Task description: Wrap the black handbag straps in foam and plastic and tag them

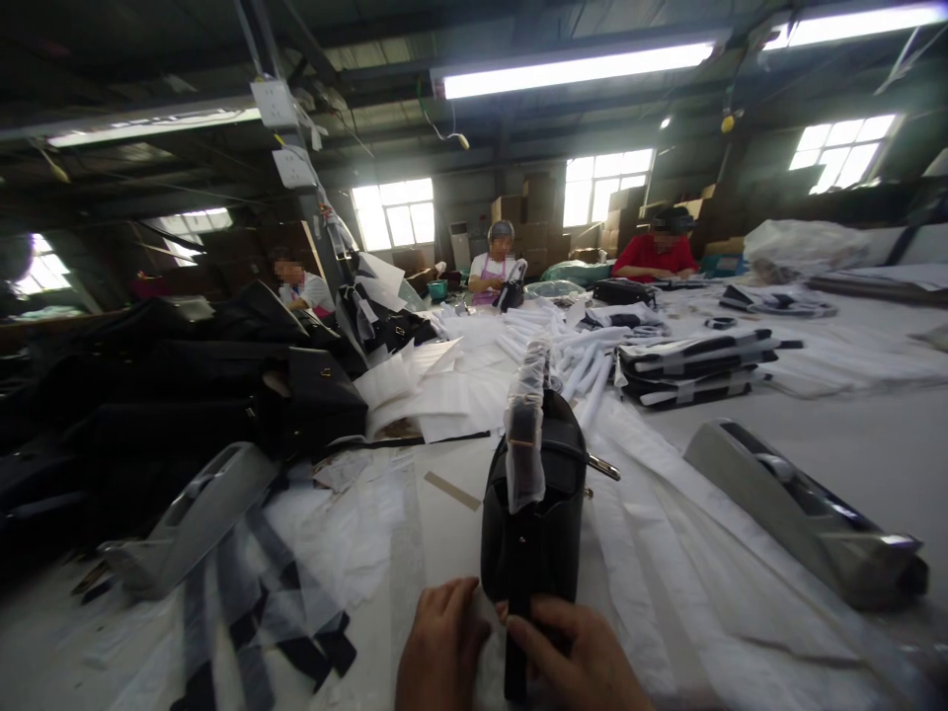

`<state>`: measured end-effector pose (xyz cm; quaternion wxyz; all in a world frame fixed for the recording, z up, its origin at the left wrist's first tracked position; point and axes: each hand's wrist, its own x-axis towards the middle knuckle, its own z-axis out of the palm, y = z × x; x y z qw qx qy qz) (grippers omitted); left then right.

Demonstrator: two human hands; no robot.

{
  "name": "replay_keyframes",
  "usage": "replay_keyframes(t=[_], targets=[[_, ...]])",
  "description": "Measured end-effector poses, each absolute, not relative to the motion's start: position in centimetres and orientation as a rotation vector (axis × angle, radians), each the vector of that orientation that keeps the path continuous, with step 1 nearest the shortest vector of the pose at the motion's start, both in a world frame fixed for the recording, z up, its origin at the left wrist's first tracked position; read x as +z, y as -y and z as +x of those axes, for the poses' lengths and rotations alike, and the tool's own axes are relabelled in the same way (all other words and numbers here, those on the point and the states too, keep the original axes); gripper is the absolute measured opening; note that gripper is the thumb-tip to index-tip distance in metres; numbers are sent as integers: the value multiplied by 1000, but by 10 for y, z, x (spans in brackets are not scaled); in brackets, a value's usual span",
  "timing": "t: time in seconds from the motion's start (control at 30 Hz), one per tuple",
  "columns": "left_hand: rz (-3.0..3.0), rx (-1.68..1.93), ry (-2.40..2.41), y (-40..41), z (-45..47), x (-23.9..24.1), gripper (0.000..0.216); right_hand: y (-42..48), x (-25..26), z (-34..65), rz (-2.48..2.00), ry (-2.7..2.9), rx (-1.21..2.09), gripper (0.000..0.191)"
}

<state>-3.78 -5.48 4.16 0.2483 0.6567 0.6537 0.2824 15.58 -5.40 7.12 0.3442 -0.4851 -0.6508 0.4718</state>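
A black handbag (529, 553) stands end-on in front of me, its handle (524, 444) wrapped in pale translucent film. Gold-coloured metal hardware (603, 466) sticks out on its right side. At the near end, a black strap (516, 652) hangs down, pinched between the thumb and fingers of my right hand (582, 647). My left hand (440, 642) is beside the bag's lower left edge, its fingers curled and close together. What those fingers grip, if anything, is hidden.
Grey tape dispensers (199, 513) (804, 513) flank the bag. Black bags (185, 395) are heaped at left, near loose dark strips (288, 632). Wrapped black pieces (696, 365) lie stacked at right, white foam sheets (422, 380) behind. Co-workers (493, 267) sit across the table.
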Motion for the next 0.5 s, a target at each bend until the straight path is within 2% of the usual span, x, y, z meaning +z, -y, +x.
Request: replay_keyframes(t=[0.13,0.27,0.37,0.5], targets=[[1813,767,-1706,49,-46,64,21,54,86,159,-1177,1709,1260,45],[1877,871,-1492,48,-45,97,22,56,102,157,-1036,1725,1327,42],[1854,1024,-1393,48,-41,111,32,56,99,155,-1043,1772,1285,48],[1414,1372,-1567,55,-37,97,63,57,88,153,-1076,1756,1281,46]])
